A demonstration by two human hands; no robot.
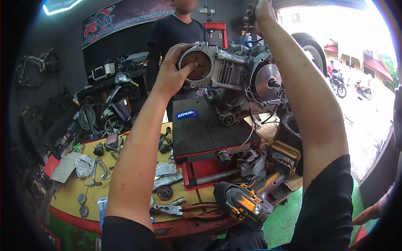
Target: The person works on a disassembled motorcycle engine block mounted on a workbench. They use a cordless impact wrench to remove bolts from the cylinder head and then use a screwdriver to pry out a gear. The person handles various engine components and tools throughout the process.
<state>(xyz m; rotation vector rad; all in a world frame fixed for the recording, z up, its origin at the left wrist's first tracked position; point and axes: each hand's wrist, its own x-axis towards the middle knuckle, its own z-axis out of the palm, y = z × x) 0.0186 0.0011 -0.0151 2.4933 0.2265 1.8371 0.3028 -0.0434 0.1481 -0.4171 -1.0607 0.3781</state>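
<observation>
Workbench (67, 200) with a yellow top spreads low across the view, and on its far side sits a red stand (192, 138) topped in ribbed black. Above that lies the engine (232, 71), its long axis running crosswise, from the cylinder-head end at the left to a shiny round disc (264, 81) at the right. An impact wrench (247, 201) lies below, nearer the body and well apart from both hands. The left hand (172, 67) is the nearer one, right on the engine's left end: its fingers curl over the top edge, half closed, with the thumb laid across the front, so the casting sits between them. The right hand (264, 19) is up by the top edge of the view, the engine lying below and to the left of it; how tightly its fingers are bent, and whether they hold the dark thing beside them, I cannot tell. Under the left thumb is a brown toothed plate (202, 63), pierced with small holes and facing the wearer.
</observation>
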